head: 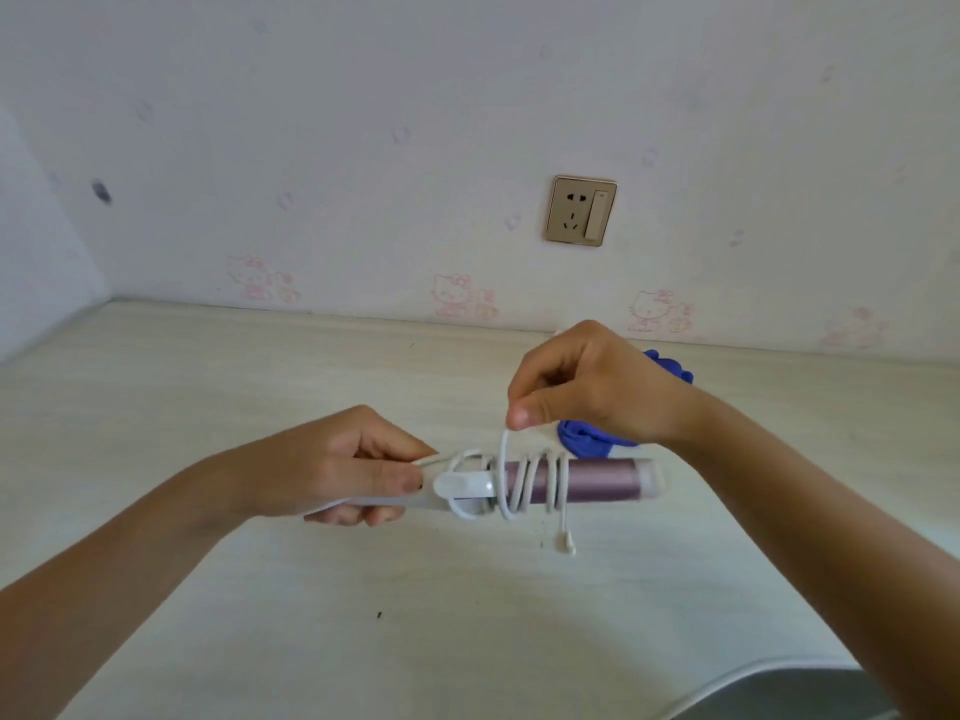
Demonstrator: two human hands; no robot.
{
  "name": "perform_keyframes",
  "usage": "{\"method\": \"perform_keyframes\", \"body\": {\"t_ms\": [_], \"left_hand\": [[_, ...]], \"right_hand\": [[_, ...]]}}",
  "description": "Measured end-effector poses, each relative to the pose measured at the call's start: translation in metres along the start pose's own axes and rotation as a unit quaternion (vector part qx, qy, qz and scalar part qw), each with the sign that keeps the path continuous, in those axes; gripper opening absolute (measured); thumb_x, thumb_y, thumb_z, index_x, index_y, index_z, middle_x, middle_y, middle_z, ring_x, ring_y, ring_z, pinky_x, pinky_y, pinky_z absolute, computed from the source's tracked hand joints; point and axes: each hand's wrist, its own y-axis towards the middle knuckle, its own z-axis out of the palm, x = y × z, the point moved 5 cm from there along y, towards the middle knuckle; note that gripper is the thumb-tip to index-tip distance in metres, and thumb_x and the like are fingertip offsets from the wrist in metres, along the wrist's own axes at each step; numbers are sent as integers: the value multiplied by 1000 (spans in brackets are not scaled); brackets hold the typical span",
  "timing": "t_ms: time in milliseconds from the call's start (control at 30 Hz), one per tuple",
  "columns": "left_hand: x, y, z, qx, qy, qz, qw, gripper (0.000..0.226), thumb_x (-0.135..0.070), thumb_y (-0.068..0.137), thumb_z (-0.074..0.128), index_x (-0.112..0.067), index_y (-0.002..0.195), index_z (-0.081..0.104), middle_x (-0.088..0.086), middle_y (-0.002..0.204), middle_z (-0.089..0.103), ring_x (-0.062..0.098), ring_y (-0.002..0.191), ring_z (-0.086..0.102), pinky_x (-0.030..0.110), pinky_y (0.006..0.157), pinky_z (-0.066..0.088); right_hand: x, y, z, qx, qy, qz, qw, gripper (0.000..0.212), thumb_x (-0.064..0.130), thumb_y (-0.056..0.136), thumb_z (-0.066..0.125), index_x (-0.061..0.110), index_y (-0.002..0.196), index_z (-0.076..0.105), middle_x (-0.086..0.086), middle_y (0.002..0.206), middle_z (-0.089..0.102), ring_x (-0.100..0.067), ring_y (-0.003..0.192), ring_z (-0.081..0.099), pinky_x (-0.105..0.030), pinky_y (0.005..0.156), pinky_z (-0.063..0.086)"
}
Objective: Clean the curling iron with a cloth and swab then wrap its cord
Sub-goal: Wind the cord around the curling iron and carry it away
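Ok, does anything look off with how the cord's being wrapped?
Slightly. The cord coils unevenly around the curling iron barrel, loops crossing, and a short end with a small tip dangles loose below.

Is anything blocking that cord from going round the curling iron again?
Nothing visible. The right hand holds the cord just above the curling iron; the blue cloth lies behind, out of the way.

A pale, wood-grained tabletop (208, 511) ran back to a wall papered with pink cartoon cats. A crumpled blue cloth (587, 441) lay on it toward the rear right, partly hidden from view. A few small dark specks (379, 614) marked the surface nearer the front edge.
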Motion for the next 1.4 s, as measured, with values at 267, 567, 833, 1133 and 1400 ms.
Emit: {"method": "perform_keyframes", "body": {"t_ms": [267,567,833,1133,1400], "left_hand": [[3,32,45,-232,-204,133,942,28,-38,93,59,-16,106,71,12,72,61,14,41,43,20,40,35],[-11,90,113,-323,-225,113,912,17,-37,102,53,-24,110,60,19,85,72,32,60,66,41,54,56],[5,76,91,-346,-12,71,935,39,-52,97,50,-18,100,70,0,100,74,22,86,72,44,85,54],[60,75,85,-259,401,-46,878,80,-80,82,39,-26,138,58,-8,146,50,13,138,41,29,116,23],[63,76,93,-227,445,-79,863,91,-87,78,39,-29,147,49,-2,161,38,18,149,28,39,124,16]], "right_hand": [[-48,-32,20,-260,253,5,932,16,22,80,58,11,83,70,-9,71,60,-26,62,54,-40,59,42],[-41,-64,44,-412,187,-1,892,18,27,85,68,22,102,61,5,73,54,-15,60,53,-25,51,48],[-87,-128,-20,-437,8,108,893,22,36,78,68,32,100,68,12,67,51,-9,59,42,-20,53,38],[-133,-208,-32,-380,-168,295,861,57,51,66,72,63,119,57,12,83,73,-5,70,66,-37,68,58],[-134,-212,-24,-356,-209,319,853,59,50,70,73,55,126,55,8,81,70,-17,73,66,-43,68,57]]}}
